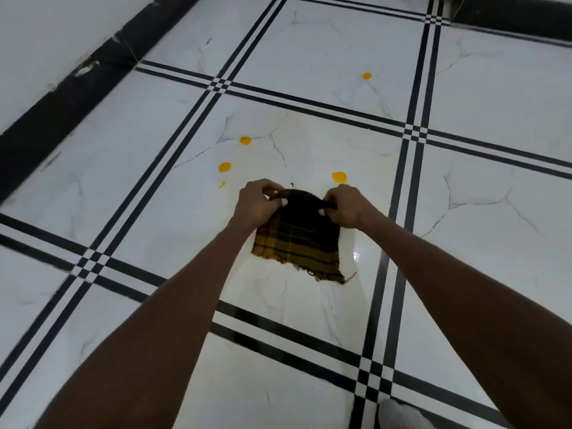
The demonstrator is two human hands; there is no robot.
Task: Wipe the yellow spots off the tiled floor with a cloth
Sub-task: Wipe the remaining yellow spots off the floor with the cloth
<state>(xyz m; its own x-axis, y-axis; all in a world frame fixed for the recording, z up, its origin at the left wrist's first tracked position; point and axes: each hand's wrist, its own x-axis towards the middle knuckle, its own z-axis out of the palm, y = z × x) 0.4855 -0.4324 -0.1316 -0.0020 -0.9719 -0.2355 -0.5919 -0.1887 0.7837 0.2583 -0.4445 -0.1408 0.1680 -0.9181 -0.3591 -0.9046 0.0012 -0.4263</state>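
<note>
So my left hand [258, 201] and right hand [345, 207] both pinch the cloth [298, 239] at mid frame. Yellow spots [339, 176] above it on the floor [483, 181] are not wiped yet.

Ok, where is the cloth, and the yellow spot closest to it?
cloth [298, 243], head view, middle of the checked fabric.
nearest yellow spot [339, 176], head view, centre of the blob.
</note>
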